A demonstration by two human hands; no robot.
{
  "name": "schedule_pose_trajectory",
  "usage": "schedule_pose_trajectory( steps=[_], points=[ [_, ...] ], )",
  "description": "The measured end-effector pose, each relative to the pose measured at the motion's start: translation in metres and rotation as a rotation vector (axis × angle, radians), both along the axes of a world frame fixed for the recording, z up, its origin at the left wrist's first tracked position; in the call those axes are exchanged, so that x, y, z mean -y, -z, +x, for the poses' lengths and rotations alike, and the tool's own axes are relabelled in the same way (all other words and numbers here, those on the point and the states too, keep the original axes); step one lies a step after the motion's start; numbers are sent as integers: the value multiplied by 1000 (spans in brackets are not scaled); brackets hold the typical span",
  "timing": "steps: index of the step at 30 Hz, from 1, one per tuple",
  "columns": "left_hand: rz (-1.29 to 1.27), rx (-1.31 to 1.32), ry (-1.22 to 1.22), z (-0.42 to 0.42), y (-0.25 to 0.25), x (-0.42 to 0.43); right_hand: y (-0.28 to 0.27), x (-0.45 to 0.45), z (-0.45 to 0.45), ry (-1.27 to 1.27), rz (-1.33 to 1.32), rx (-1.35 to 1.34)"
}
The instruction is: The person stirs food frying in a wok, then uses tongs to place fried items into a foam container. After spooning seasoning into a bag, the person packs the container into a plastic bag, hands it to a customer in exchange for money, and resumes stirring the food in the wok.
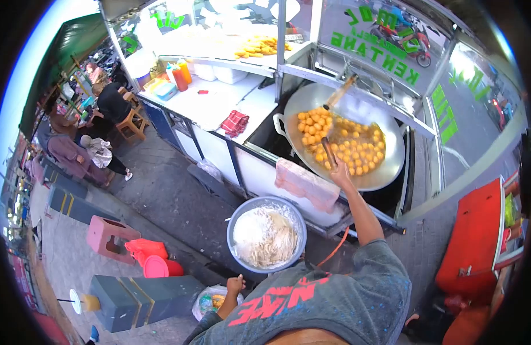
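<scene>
A big metal wok point(395, 164) sits in the cart, with many round golden balls point(357, 150) in bubbling oil. My right hand point(340, 172) is closed around a brown wooden handle point(330, 153) over the near side of the wok. Some of the balls lie heaped at the left side of the oil, where the tool's head is hard to make out. A second wooden handle point(341, 92) leans on the far rim. My left hand point(235, 283) hangs below a grey basin point(301, 233) of white flour point(259, 233); its fingers are curled, and nothing shows in them.
The white counter point(202, 109) holds sauce bottles point(179, 77) and a red checked cloth point(235, 123). A pink towel point(305, 184) hangs on the cart's edge. A pink stool point(111, 238) and concrete block point(144, 302) stand left. Several people are at the far left. A red box point(469, 236) is right.
</scene>
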State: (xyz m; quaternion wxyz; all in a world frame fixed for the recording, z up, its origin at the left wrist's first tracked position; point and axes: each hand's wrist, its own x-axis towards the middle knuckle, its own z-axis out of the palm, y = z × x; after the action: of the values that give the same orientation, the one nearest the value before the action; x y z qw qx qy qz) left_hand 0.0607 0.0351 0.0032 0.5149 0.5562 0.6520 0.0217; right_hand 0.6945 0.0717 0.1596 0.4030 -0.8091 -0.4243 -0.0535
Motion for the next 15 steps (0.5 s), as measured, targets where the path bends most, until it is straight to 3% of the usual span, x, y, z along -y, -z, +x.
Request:
schedule_pose_trajectory(
  steps=[1, 4, 9, 12, 15],
  points=[
    [-18, 0, 2, 3, 2, -3, -13, 15, -21, 3, 6, -53],
    [17, 44, 130, 6, 1, -4, -85, 68, -72, -37, -452, -49],
    [-150, 153, -9, 17, -4, 2, -90, 155, -108, 100, -611, 212],
    [-178, 203, 40, 4, 29, 6, -100, 194, -107, 255, -639, 257],
    [-155, 73, 152, 10, 10, 10, -107, 213, -73, 400, -675, 293]
  ],
)
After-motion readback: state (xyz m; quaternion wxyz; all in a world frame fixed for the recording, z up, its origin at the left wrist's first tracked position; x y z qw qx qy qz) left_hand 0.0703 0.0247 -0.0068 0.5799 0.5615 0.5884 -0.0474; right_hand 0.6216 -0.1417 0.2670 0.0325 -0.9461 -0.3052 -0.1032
